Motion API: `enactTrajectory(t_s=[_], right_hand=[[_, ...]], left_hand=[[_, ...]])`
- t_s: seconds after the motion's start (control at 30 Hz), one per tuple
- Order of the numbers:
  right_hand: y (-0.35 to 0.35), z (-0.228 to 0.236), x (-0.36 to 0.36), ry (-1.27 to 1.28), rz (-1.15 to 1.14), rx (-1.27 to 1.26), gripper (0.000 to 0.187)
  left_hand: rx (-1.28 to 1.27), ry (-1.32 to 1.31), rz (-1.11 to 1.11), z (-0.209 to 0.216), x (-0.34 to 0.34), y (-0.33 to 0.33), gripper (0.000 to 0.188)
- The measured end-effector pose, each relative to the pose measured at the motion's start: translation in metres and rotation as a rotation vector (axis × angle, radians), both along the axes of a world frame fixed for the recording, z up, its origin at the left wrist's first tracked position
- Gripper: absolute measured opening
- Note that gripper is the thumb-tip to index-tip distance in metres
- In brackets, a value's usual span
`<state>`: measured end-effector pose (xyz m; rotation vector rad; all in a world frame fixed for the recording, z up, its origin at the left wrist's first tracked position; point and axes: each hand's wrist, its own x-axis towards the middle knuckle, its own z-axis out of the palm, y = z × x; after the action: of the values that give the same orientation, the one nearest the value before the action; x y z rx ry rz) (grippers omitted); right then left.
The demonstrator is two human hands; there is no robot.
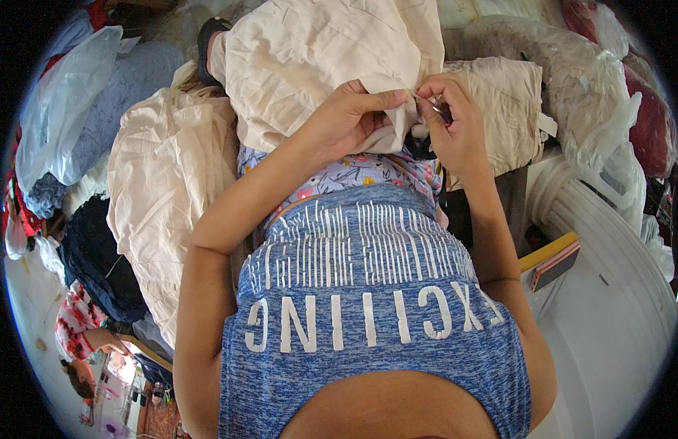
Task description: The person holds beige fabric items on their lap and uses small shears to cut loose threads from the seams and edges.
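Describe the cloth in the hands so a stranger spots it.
From the blue top, look up past the floral garment to the cream cloth. Unlike the left heap and right stack, it has the left hand and right hand at its edge.

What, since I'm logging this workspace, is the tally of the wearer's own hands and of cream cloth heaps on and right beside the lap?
Hands (left hand, right hand): 2
Cream heaps (lap heap, left heap, right heap): 3
Total: 5
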<state>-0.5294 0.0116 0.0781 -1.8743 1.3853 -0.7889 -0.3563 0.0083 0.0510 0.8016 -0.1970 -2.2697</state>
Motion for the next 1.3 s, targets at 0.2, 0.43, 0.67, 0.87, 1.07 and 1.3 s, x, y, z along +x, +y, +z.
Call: enactTrajectory(t_s=[0.2, 0.43, 0.67, 0.87, 1.07, 1.3], right_hand=[[0.004, 0.023, 0.003, -0.001, -0.075, -0.08, 0.021], [0.014, 0.037, 0.006, 0.13, -0.084, -0.199, 0.018], [0.028, 0.033, 0.014, 0.105, -0.143, -0.14, 0.03], [0.021, 0.051, 0.011, -0.079, -0.023, 0.113, 0.031], [0.013, 0.044, 0.014, -0.096, -0.047, 0.104, 0.015], [0.008, 0.047, 0.017, 0.088, -0.046, 0.0, 0.011]], left_hand=[[-0.122, -0.197, 0.001, 0.031, 0.0, 0.004, 0.018], [-0.338, -0.415, -0.038, 0.035, 0.005, 0.005, 0.017], [-0.397, -0.492, -0.021, 0.043, 0.003, 0.005, 0.018], [-0.497, -0.597, 0.015, 0.042, 0.003, 0.005, 0.017], [-0.506, -0.598, 0.05, 0.044, 0.002, 0.005, 0.012], [-0.511, -0.602, 0.025, 0.048, 0.003, 0.003, 0.017]])
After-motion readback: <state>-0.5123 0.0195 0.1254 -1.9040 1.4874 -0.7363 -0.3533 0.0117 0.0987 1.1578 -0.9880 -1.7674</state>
